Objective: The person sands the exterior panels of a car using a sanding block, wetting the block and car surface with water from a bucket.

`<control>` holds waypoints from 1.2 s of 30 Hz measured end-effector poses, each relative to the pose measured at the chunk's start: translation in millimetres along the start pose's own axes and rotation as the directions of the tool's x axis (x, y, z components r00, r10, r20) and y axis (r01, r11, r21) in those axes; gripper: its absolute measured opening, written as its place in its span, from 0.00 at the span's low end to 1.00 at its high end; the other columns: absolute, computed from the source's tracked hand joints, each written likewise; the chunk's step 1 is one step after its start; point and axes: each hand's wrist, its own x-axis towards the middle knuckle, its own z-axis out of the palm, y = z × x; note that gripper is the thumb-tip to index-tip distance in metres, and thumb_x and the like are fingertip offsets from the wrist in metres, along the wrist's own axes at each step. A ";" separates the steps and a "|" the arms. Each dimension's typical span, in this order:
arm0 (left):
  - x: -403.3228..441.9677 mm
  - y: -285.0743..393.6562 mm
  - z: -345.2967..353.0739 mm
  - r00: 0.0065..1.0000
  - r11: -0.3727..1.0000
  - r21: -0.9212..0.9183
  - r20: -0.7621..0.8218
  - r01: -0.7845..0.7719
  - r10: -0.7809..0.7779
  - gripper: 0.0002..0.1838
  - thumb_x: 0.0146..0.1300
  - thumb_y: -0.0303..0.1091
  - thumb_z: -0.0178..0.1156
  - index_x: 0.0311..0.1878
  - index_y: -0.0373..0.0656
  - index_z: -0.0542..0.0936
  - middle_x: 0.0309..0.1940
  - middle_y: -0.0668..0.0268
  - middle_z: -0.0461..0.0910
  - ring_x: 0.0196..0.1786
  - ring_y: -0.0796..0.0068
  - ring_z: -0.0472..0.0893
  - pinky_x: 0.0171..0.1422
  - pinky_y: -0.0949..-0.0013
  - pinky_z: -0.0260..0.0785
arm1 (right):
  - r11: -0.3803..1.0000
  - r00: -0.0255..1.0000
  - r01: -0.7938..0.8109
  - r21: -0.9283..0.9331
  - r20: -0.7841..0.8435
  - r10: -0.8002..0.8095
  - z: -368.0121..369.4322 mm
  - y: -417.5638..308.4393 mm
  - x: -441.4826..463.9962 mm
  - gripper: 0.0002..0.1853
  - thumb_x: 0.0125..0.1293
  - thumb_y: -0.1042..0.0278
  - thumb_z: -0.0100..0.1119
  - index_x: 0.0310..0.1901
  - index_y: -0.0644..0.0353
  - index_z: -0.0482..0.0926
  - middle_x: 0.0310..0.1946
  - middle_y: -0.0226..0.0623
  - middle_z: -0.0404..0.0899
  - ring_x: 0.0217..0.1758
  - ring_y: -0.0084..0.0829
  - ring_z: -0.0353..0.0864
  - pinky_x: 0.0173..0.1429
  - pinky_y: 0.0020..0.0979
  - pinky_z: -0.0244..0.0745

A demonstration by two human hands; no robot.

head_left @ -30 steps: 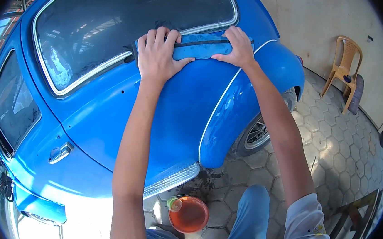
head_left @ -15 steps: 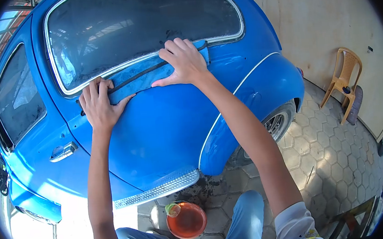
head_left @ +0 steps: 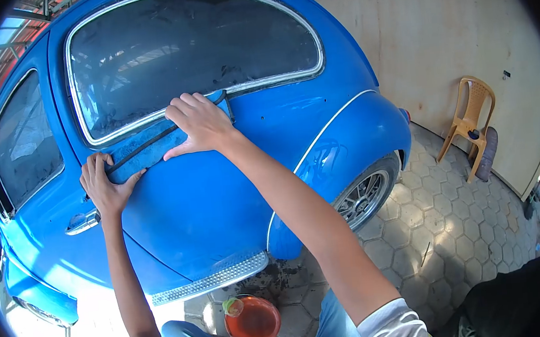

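My left hand (head_left: 108, 188) grips the lower left end of a long flat blue strip (head_left: 153, 154) with a dark band along its length; its exact kind is unclear. Toward the upper right end, my right hand (head_left: 203, 124) presses on the same strip, fingers over the top edge and thumb along the lower one. The strip lies tilted against the blue car's side panel (head_left: 190, 207), just under the chrome-trimmed rear side window (head_left: 189, 53). Close to my left hand is the chrome door handle (head_left: 83, 222).
A reddish-orange basin (head_left: 252, 321) with liquid and a greenish item at its rim stands between my knees, near the metal running board (head_left: 209, 281). A tan plastic chair (head_left: 471, 115) is by the wall on the right. Dark fabric (head_left: 512, 298) shows at lower right.
Both hands and the strip have slid left along the panel, toward the door handle. The camera view has shifted somewhat. Dark fabric has come into view at lower right.
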 end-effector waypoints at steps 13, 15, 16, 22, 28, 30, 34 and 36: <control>49.5 195.3 76.1 0.986 0.982 -0.123 0.064 -0.142 0.151 0.41 0.50 0.76 0.72 0.52 0.51 0.78 0.55 0.64 0.77 0.61 0.60 0.74 0.66 0.55 0.65 | 0.949 0.986 -0.109 -0.297 0.090 0.141 -104.3 144.5 -129.3 0.49 0.46 0.18 0.70 0.52 0.59 0.79 0.50 0.41 0.78 0.56 0.45 0.76 0.65 0.44 0.72; 54.0 219.9 90.9 0.969 0.956 -0.182 0.053 -0.230 0.243 0.39 0.58 0.75 0.66 0.58 0.49 0.79 0.58 0.62 0.78 0.63 0.60 0.75 0.70 0.56 0.65 | 0.921 0.969 -0.192 -0.340 0.083 0.233 -114.9 161.6 -151.3 0.52 0.48 0.17 0.65 0.59 0.60 0.76 0.56 0.43 0.76 0.63 0.47 0.73 0.74 0.48 0.65; 57.9 231.5 96.2 0.968 0.955 -0.185 0.059 -0.231 0.246 0.39 0.58 0.75 0.66 0.58 0.49 0.79 0.58 0.62 0.78 0.63 0.60 0.75 0.70 0.56 0.65 | 0.920 0.967 -0.198 -0.339 0.086 0.239 -119.9 167.8 -160.1 0.52 0.48 0.17 0.65 0.59 0.60 0.76 0.56 0.43 0.76 0.63 0.47 0.73 0.74 0.48 0.65; 68.6 265.7 111.1 0.880 0.852 -0.253 0.004 -0.459 0.475 0.35 0.73 0.63 0.56 0.71 0.46 0.75 0.66 0.63 0.78 0.69 0.61 0.74 0.78 0.57 0.63 | 0.786 0.878 -0.463 -0.409 -0.091 0.470 -120.4 169.8 -215.9 0.51 0.55 0.20 0.59 0.68 0.57 0.68 0.66 0.44 0.69 0.75 0.48 0.64 0.86 0.64 0.43; 62.1 251.5 101.1 0.826 0.816 -0.225 0.075 -0.532 0.559 0.38 0.75 0.60 0.54 0.83 0.56 0.65 0.74 0.66 0.73 0.73 0.63 0.72 0.83 0.56 0.59 | 0.756 0.828 -0.552 -0.351 -0.120 0.548 -114.4 139.9 -225.9 0.50 0.60 0.24 0.61 0.76 0.50 0.64 0.74 0.46 0.64 0.83 0.48 0.54 0.87 0.66 0.36; 54.6 246.7 91.6 0.822 0.824 -0.219 0.129 -0.522 0.555 0.39 0.74 0.59 0.54 0.84 0.58 0.63 0.75 0.66 0.71 0.73 0.63 0.71 0.83 0.56 0.59 | 0.756 0.817 -0.565 -0.330 -0.095 0.569 -112.0 126.7 -231.3 0.50 0.61 0.25 0.62 0.77 0.49 0.63 0.75 0.46 0.63 0.84 0.48 0.53 0.87 0.67 0.36; 24.7 230.2 74.0 0.783 0.794 -0.207 0.152 -0.571 0.603 0.40 0.72 0.57 0.60 0.84 0.59 0.63 0.75 0.69 0.72 0.74 0.65 0.71 0.82 0.59 0.62 | 0.756 0.802 -0.590 -0.284 -0.095 0.590 -95.5 87.1 -253.7 0.49 0.61 0.28 0.66 0.76 0.51 0.64 0.73 0.46 0.63 0.82 0.51 0.55 0.85 0.69 0.33; 5.3 214.2 67.1 0.759 0.791 -0.185 0.225 -0.583 0.611 0.40 0.72 0.57 0.60 0.84 0.61 0.62 0.75 0.69 0.71 0.73 0.66 0.71 0.81 0.60 0.62 | 0.740 0.769 -0.634 -0.225 -0.082 0.634 -82.1 57.2 -260.7 0.50 0.61 0.29 0.68 0.76 0.53 0.64 0.73 0.48 0.62 0.82 0.51 0.54 0.84 0.70 0.31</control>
